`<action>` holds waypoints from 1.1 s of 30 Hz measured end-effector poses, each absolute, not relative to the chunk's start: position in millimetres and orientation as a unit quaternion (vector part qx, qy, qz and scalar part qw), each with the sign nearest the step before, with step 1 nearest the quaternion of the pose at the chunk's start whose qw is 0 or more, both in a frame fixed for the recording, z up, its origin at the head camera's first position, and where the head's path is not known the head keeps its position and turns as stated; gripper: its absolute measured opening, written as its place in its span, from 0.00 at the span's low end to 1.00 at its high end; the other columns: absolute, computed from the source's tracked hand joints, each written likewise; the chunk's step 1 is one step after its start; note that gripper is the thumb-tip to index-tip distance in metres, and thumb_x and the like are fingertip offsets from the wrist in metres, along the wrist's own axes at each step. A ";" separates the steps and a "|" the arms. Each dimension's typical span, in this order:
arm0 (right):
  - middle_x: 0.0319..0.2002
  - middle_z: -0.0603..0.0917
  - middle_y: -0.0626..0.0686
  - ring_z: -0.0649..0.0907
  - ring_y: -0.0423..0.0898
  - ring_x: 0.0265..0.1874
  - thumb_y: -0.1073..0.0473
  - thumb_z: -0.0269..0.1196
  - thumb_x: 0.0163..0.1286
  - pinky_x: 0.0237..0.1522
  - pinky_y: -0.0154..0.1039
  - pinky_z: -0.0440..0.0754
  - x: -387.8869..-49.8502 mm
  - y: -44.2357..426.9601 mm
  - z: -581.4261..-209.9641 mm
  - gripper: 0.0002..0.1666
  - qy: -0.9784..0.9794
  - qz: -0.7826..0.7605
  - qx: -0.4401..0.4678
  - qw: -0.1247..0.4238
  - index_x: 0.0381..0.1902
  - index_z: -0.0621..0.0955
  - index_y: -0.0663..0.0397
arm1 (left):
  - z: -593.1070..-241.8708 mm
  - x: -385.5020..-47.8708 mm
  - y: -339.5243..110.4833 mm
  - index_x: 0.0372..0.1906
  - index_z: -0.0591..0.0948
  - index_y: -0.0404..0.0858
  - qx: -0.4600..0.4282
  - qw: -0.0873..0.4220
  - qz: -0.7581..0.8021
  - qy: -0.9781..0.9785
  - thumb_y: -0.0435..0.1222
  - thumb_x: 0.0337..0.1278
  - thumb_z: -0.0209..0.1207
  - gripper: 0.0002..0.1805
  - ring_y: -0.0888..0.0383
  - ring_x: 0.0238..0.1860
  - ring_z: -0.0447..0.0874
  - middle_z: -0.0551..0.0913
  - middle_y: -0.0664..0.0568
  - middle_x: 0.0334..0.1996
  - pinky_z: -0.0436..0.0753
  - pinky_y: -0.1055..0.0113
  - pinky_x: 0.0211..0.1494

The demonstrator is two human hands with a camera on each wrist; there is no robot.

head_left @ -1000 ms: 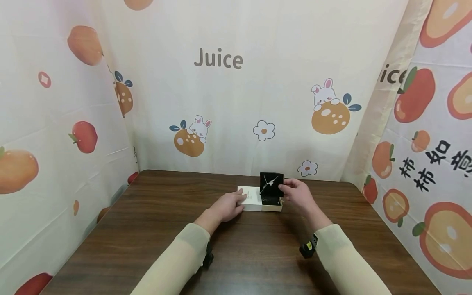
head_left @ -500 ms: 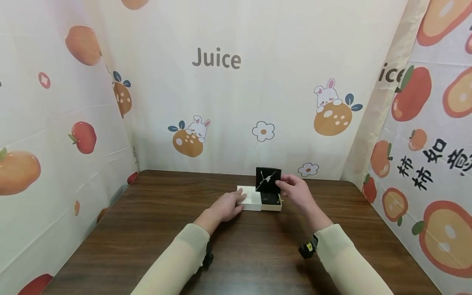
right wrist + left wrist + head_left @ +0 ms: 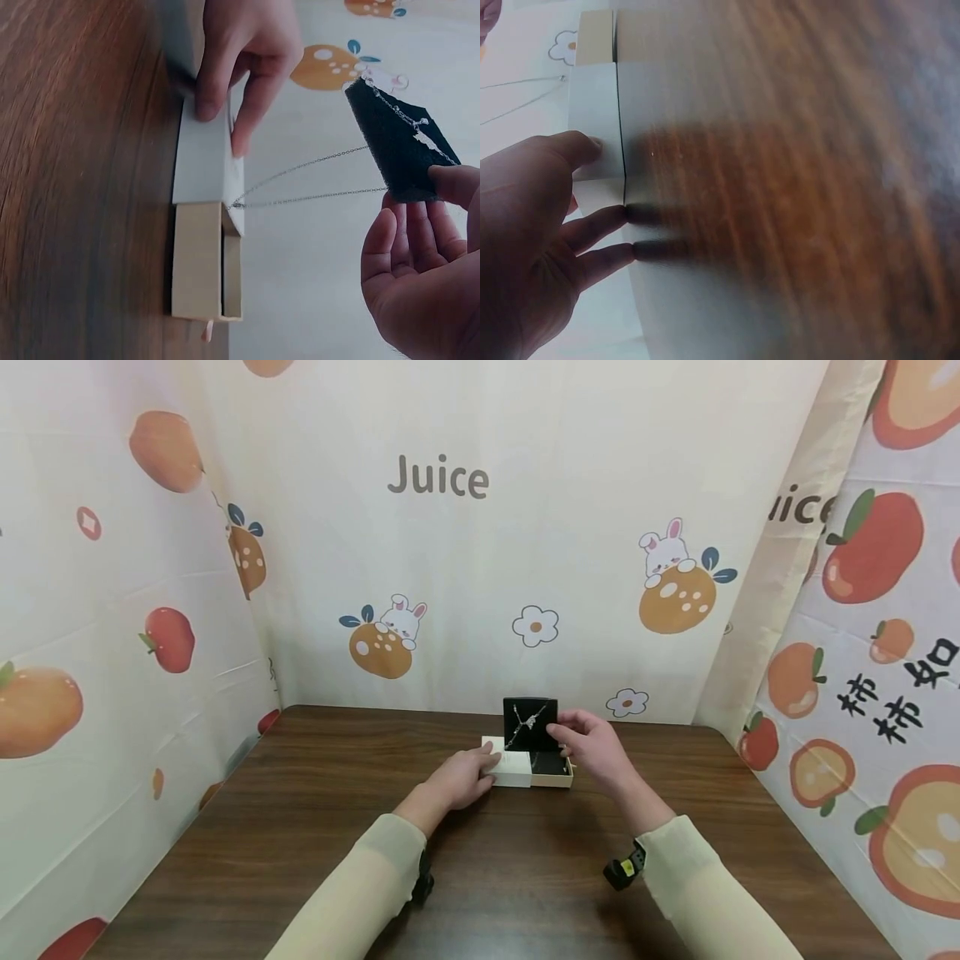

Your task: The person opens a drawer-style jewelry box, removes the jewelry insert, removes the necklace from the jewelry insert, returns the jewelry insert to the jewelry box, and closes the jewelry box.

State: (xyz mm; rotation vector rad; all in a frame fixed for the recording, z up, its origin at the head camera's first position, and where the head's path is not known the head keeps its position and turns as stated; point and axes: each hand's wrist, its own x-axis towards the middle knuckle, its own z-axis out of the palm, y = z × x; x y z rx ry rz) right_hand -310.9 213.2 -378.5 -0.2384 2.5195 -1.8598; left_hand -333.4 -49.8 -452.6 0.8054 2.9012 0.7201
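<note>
A small gift box lies on the table, its white sleeve (image 3: 514,770) partly slid off a cream drawer (image 3: 196,262). My left hand (image 3: 457,779) holds the sleeve near its left end, thumb on the front side and a finger over the top. Above the box, my right hand (image 3: 596,750) pinches the right edge of a black jewellery insert (image 3: 542,740), which stands tilted up, face toward me. A silver necklace (image 3: 531,722) crosses its face. In the right wrist view, two strands of thin chain (image 3: 311,201) run from the insert down to the box opening.
The box sits toward the back of the brown wooden table (image 3: 525,877). Fruit-print curtains (image 3: 465,552) hang behind and at both sides. A small ribbon tab (image 3: 207,331) sticks out of the drawer's end. Each wrist wears a dark camera.
My right hand has lifted the black insert up from the drawer and carried it left, so it stands above the sleeve. The left hand and the box have stayed in place.
</note>
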 end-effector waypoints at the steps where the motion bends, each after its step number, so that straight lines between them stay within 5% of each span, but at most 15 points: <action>1: 0.49 0.85 0.50 0.83 0.45 0.38 0.52 0.67 0.82 0.40 0.32 0.86 -309.2 211.7 -377.3 0.23 0.803 -0.591 -0.077 0.001 0.64 0.81 0.63 | -452.5 -333.1 -50.1 0.80 0.76 0.38 0.261 0.022 0.233 0.936 0.38 0.82 0.61 0.28 0.41 0.82 0.72 0.67 0.40 0.85 0.75 0.46 0.82; 20: 0.47 0.85 0.46 0.83 0.45 0.42 0.56 0.67 0.81 0.43 0.32 0.87 -284.3 190.4 -366.3 0.19 0.778 -0.619 -0.104 -0.008 0.61 0.83 0.63 | -454.6 -330.3 -51.5 0.78 0.79 0.44 0.240 0.038 0.269 0.932 0.37 0.82 0.62 0.26 0.45 0.84 0.70 0.67 0.43 0.85 0.74 0.47 0.83; 27: 0.47 0.84 0.45 0.83 0.44 0.38 0.56 0.67 0.81 0.45 0.34 0.87 -274.7 183.1 -361.9 0.18 0.767 -0.635 -0.093 0.003 0.61 0.83 0.60 | -454.2 -329.0 -52.0 0.76 0.81 0.40 0.254 0.024 0.244 0.936 0.38 0.82 0.62 0.24 0.49 0.72 0.82 0.80 0.45 0.75 0.81 0.48 0.77; 33: 0.45 0.85 0.45 0.83 0.44 0.36 0.57 0.67 0.81 0.44 0.33 0.87 -269.4 179.3 -359.3 0.14 0.753 -0.652 -0.091 0.001 0.58 0.83 0.58 | -453.4 -328.8 -53.9 0.72 0.84 0.42 0.284 0.007 0.223 0.933 0.37 0.82 0.62 0.21 0.50 0.67 0.84 0.82 0.46 0.71 0.84 0.50 0.73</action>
